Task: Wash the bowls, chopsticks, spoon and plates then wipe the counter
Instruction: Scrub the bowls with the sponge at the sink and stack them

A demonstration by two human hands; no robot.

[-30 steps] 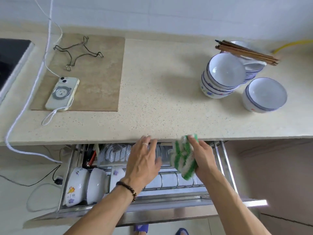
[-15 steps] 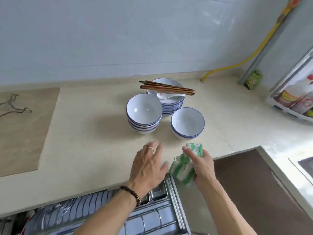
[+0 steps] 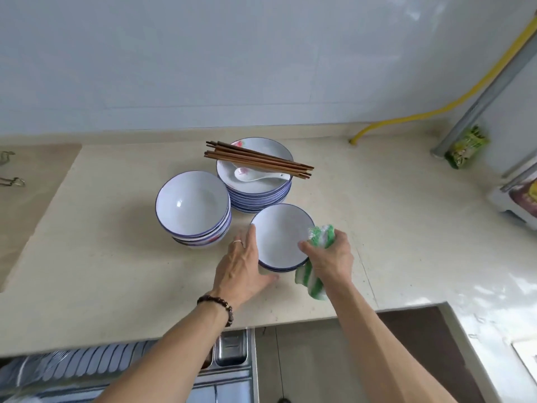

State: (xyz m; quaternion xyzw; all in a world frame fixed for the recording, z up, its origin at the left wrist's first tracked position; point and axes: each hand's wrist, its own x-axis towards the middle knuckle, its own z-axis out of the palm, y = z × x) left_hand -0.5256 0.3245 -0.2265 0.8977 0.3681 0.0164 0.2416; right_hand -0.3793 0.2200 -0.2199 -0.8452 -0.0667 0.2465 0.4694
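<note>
A single white bowl with a blue rim [image 3: 279, 237] sits on the beige counter [image 3: 116, 257]. My left hand [image 3: 244, 269] holds its left side, thumb under the near edge. My right hand [image 3: 328, 257] grips a green-and-white cloth [image 3: 315, 283] against the bowl's right rim. A stack of the same bowls [image 3: 194, 207] stands to the left. Behind, a pile of plates [image 3: 258, 193] carries a white spoon [image 3: 255, 175] and several brown chopsticks [image 3: 258, 159].
An open drawer with a dish rack [image 3: 87, 370] and a steel cup holder [image 3: 232, 347] juts out below the counter edge. A yellow hose [image 3: 436, 112] and a green packet [image 3: 465, 146] are at the back right. A wire trivet [image 3: 11, 181] lies far left.
My view swung up from the open drawer to the counter. Both hands moved forward from the counter edge to the single bowl, and the left one now holds it.
</note>
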